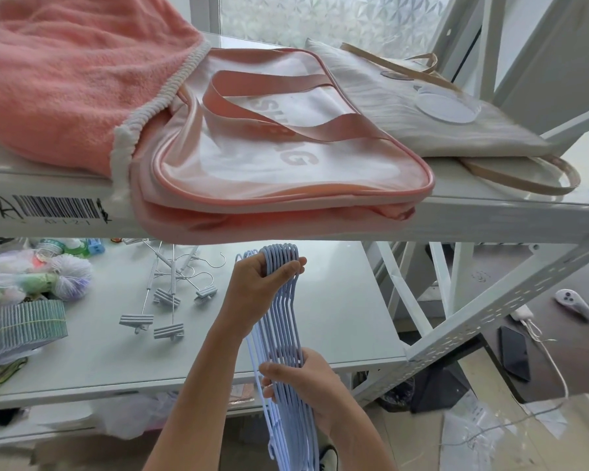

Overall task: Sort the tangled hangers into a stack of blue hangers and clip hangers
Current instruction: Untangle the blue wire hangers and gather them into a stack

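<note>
A bundle of several blue hangers (284, 321) is held upright in front of the lower shelf. My left hand (256, 279) grips the bundle near its hooks, which poke up under the upper shelf. My right hand (299, 379) grips the same bundle lower down, around the shoulders. The bundle's lower end hangs past the shelf's front edge. Several grey clip hangers (170, 294) lie in a loose tangle on the lower shelf (337, 300), to the left of my left hand, their wire hooks pointing to the back.
The upper shelf (490, 212) carries a pink towel (65, 73), a pink bag (269, 147) and a beige tote (422, 107), close above the hooks. Bath poufs (48, 273) and a packet of striped items (28, 324) sit at the left. A phone (514, 351) and controller (573, 302) lie right.
</note>
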